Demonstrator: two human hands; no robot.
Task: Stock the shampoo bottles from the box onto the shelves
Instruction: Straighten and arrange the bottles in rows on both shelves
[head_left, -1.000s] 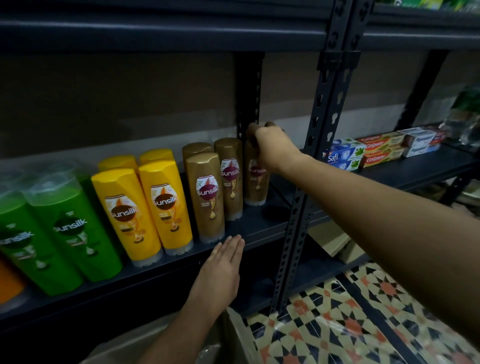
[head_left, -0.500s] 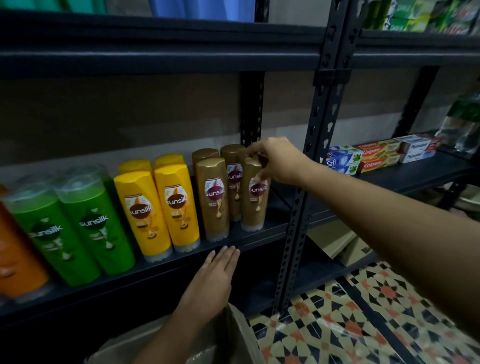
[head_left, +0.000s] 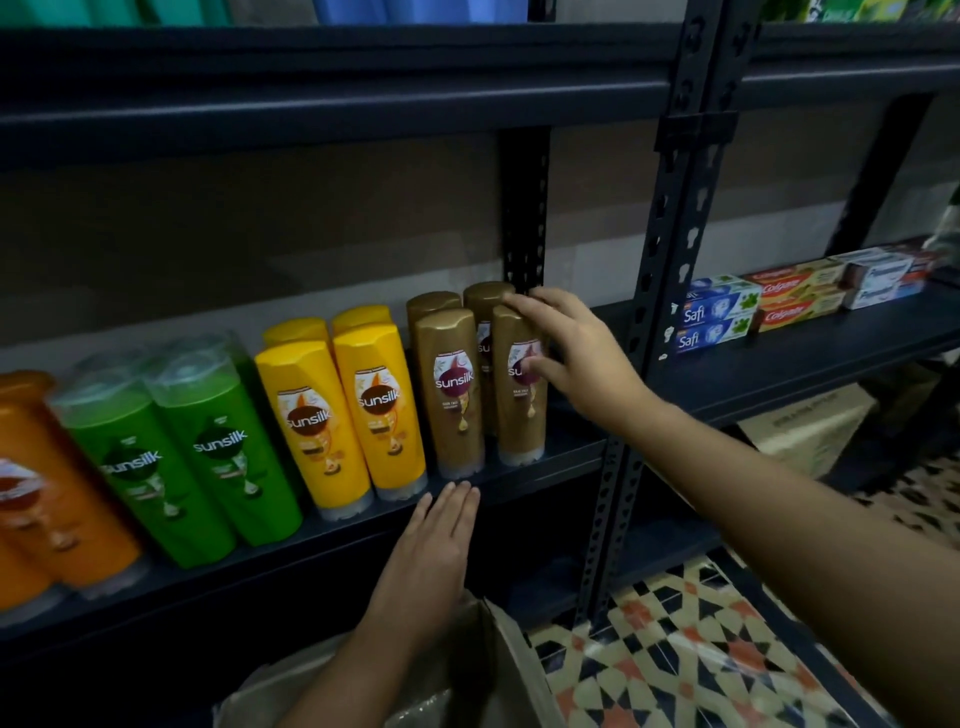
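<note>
Gold Sunsilk shampoo bottles stand upright on the dark metal shelf (head_left: 571, 460); the front right one (head_left: 521, 421) sits beside another gold bottle (head_left: 457, 415), with two more behind. My right hand (head_left: 576, 358) reaches in from the right, its fingers spread and nearly straight. The thumb touches that bottle's label and the index finger lies on its cap. My left hand (head_left: 436, 545) rests flat, fingers together, against the shelf's front edge below the gold bottles. The cardboard box (head_left: 498, 654) sits under my left wrist at the bottom.
Yellow bottles (head_left: 384, 415), green bottles (head_left: 223, 457) and orange bottles (head_left: 47, 499) fill the shelf to the left. A perforated upright post (head_left: 670, 249) stands right of the gold bottles. Toothpaste boxes (head_left: 722, 317) lie beyond it. A patterned tile floor (head_left: 701, 654) is below.
My right hand brought the gold bottle forward from the back to the front row, set it beside the other front bottle, and its fingers have loosened. The left hand stayed on the shelf edge.
</note>
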